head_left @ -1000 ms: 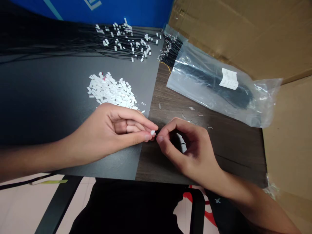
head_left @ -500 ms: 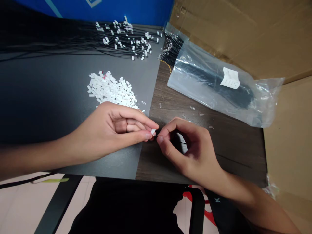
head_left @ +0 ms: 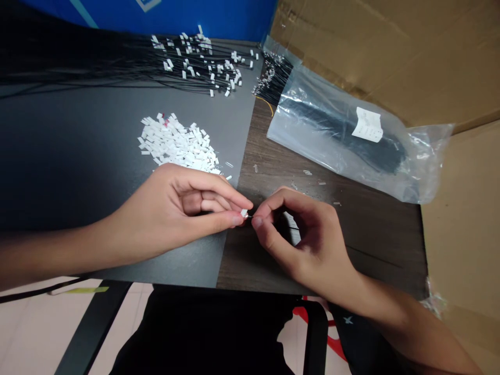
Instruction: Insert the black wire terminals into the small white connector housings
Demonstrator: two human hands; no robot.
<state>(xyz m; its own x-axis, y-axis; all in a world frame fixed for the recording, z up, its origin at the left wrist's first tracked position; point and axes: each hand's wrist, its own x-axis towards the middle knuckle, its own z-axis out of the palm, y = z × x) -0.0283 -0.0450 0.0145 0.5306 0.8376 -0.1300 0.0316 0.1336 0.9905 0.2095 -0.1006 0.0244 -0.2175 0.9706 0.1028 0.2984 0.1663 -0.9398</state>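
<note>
Your left hand [head_left: 172, 208] pinches small white plastic connector [head_left: 244, 212] between thumb and fingertips; right hand [head_left: 308, 239] pinches thin black wire [head_left: 250, 215], hands closed and held together to align wire tip with connector, just below heap of loose white connectors [head_left: 175, 143].

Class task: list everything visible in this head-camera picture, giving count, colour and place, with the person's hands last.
loose connectors: many, white, heaped on the mat
wire leads: many, black with white connectors, at the mat's far end
mat: one, dark grey, left side of desk
desk: one, brown wood, beside the mat
plastic bag: one, clear, holding black wires, on the desk
cardboard: brown, behind and right
board: one, blue, behind
left hand: one, pinching a white connector
right hand: one, pinching a black wire
</note>
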